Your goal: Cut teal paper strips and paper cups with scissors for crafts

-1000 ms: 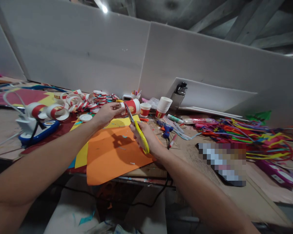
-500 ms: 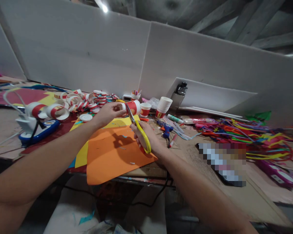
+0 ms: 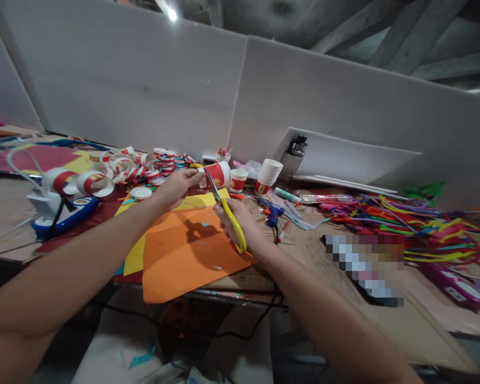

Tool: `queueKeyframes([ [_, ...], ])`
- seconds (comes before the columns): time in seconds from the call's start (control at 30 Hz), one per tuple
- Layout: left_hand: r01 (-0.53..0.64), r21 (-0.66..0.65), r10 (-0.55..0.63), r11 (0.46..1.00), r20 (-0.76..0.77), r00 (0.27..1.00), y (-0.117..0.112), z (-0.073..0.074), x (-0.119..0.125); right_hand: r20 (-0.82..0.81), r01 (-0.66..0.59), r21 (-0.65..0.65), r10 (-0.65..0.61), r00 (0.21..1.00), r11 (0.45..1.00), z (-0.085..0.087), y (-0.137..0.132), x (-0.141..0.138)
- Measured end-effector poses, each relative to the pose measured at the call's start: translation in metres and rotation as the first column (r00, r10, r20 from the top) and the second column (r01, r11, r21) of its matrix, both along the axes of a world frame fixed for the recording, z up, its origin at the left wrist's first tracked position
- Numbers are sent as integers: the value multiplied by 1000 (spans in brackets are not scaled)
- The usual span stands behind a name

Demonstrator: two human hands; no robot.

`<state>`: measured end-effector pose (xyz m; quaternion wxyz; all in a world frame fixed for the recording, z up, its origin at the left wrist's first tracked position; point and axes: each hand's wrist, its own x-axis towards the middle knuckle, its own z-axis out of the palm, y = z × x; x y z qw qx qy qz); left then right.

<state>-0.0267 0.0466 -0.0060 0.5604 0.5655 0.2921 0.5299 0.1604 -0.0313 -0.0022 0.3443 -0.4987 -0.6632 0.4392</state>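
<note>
My left hand (image 3: 180, 186) is closed on a red and white paper cup (image 3: 218, 175), held on its side above the paper sheets. In my right hand (image 3: 240, 221) is a pair of scissors (image 3: 235, 224) with yellow handles, its blades at the cup's wall near my left fingertips. How deep the blades reach into the cup I cannot tell. Below both hands lies an orange sheet (image 3: 176, 261), partly over a yellow sheet (image 3: 134, 250). Another paper cup (image 3: 238, 181) stands just behind, beside a stack of cups (image 3: 269, 176).
Cut cup rings (image 3: 122, 162) are heaped at the left, near a blue power strip (image 3: 68, 216). A blue glue gun (image 3: 272, 210), a phone (image 3: 362, 272) and a pile of coloured pipe cleaners (image 3: 408, 224) lie to the right. A dark bottle (image 3: 293, 160) stands behind.
Very little differs. The scissors' handles have drawn closer together in my right hand; the cup and my left hand stay almost in place.
</note>
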Motion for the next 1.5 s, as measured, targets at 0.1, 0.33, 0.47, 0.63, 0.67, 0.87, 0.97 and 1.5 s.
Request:
queueKeyframes([
  [0.1, -48, 25, 48, 999, 2, 999, 1, -1, 2, 61, -39, 118, 32, 998, 992, -5, 2, 4],
  [0.33, -104, 113, 115, 988, -98, 989, -1, -1, 2, 73, -46, 148, 36, 997, 988, -6, 3, 6],
  [0.47, -85, 124, 99, 989, -109, 989, 0, -2, 1, 22, -39, 99, 37, 999, 994, -5, 3, 5],
  [0.63, -62, 114, 72, 992, -92, 993, 3, -5, -1, -61, -44, 3, 44, 997, 999, -7, 2, 3],
  [0.67, -62, 117, 74, 991, -98, 992, 4, -5, -2, -67, -39, -9, 38, 997, 999, -7, 2, 2],
  [0.87, -103, 177, 135, 979, -178, 975, 3, -3, -3, 13, -38, 30, 37, 999, 999, -5, 1, 3],
  [0.97, -133, 233, 189, 963, -236, 953, 1, -1, -3, 58, -42, 112, 35, 998, 993, -6, 3, 5],
  [1.5, -54, 119, 67, 991, -104, 992, 0, 0, 0, -44, 6, -40, -8, 999, 999, -1, 0, -1],
])
